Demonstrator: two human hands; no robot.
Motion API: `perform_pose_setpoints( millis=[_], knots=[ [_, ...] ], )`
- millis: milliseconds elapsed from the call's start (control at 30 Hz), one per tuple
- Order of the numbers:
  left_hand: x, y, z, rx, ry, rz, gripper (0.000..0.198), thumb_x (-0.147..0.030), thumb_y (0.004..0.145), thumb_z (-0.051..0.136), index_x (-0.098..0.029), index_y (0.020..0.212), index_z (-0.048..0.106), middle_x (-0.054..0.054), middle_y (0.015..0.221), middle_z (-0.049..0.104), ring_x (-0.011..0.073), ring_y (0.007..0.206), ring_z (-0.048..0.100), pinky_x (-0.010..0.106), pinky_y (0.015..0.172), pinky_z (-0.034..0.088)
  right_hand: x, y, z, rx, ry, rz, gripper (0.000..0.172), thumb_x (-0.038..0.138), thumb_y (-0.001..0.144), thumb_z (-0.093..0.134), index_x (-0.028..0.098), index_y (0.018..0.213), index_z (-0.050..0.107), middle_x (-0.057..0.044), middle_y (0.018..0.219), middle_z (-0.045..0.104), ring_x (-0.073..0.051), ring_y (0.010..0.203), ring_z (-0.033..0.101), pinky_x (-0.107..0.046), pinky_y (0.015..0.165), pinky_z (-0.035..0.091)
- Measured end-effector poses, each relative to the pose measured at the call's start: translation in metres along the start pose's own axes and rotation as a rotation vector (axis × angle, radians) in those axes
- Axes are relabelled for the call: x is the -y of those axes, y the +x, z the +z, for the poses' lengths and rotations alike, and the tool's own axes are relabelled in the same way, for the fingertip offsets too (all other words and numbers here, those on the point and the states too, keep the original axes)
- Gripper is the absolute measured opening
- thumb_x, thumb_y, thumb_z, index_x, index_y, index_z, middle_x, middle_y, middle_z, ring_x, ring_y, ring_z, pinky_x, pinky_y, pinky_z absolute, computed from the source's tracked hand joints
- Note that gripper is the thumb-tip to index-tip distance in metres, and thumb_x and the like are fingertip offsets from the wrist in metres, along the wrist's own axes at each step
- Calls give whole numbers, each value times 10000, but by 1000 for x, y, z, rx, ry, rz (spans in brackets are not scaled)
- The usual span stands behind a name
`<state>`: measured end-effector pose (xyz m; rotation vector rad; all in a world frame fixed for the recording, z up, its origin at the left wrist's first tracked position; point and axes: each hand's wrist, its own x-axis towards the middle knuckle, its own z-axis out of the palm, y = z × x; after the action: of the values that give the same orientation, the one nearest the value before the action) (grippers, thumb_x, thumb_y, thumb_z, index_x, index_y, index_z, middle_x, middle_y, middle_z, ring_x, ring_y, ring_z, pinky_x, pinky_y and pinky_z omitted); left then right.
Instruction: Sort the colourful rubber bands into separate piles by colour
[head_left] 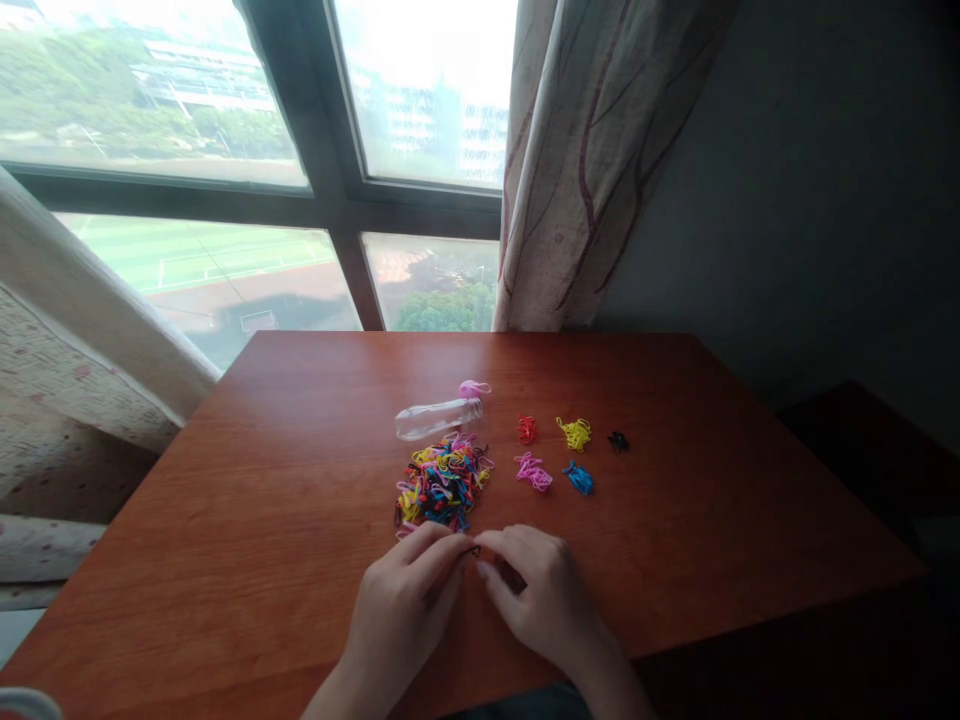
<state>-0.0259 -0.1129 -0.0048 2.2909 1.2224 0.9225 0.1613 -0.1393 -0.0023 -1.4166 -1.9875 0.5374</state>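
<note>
My left hand (pixel 409 595) and my right hand (pixel 536 590) meet at the fingertips, both pinching a small dark band (pixel 475 550). Just beyond them lies a mixed pile of coloured bands (pixel 442 485). Farther right sit small single-colour piles: red bands (pixel 527 430), yellow bands (pixel 575 434), black bands (pixel 618 441), pink bands (pixel 533 472) and blue bands (pixel 579 478). Behind the mixed pile a clear bottle (pixel 437 418) rests on its side, with a pink cap (pixel 474 389) beside its neck.
The brown wooden table (pixel 247 520) reaches to a window (pixel 345 210) with curtains (pixel 585 150) at its sides. A pale round rim (pixel 30 703) shows at the bottom left corner. The table's right edge borders a dark area.
</note>
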Motion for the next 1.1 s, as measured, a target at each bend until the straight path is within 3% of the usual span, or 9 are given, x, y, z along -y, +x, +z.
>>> perform_pose_setpoints(
  millis=[333, 467, 600, 767, 900, 1100],
  knots=[
    [0, 1, 1, 15, 19, 43, 175, -214, 955, 516, -248, 1006, 679, 12, 881, 706, 139, 739, 675, 212, 671, 531, -7, 3, 6, -81, 24, 7, 198, 230, 968, 488, 216, 889, 669, -24, 779, 694, -164, 717, 633, -260, 690, 446],
    [3, 0, 1, -26, 27, 36, 174, -213, 942, 532, -246, 1044, 668, 19, 919, 715, 143, 759, 692, 211, 670, 532, -7, 2, 2, -180, 63, 60, 202, 239, 961, 487, 211, 892, 674, -28, 762, 696, -161, 692, 643, -251, 662, 475],
    [3, 0, 1, -43, 36, 52, 181, -202, 938, 518, -238, 1039, 664, 19, 912, 716, 143, 747, 696, 214, 661, 537, -30, 2, -24, -335, 32, 174, 226, 302, 957, 505, 202, 900, 698, -41, 783, 721, -158, 669, 663, -235, 632, 500],
    [1, 1, 0, -29, 35, 63, 185, -187, 943, 499, -241, 1021, 658, 13, 895, 711, 138, 729, 690, 212, 648, 533, -96, 2, -83, -511, -223, 407, 298, 426, 894, 548, 184, 861, 719, -54, 720, 720, -189, 631, 668, -257, 604, 482],
    [0, 1, -1, -23, 30, 66, 185, -180, 948, 491, -245, 1020, 649, 15, 890, 708, 135, 723, 684, 210, 642, 524, -130, 2, -113, -449, -395, 538, 309, 430, 871, 514, 196, 858, 715, -58, 714, 720, -209, 637, 669, -275, 580, 434],
    [2, 1, 0, -16, 28, 66, 189, -170, 944, 496, -249, 1034, 642, 13, 906, 710, 138, 741, 691, 216, 660, 525, -139, 5, -117, -316, -455, 557, 280, 374, 888, 480, 214, 836, 704, -53, 744, 727, -204, 658, 665, -275, 567, 392]
  ],
)
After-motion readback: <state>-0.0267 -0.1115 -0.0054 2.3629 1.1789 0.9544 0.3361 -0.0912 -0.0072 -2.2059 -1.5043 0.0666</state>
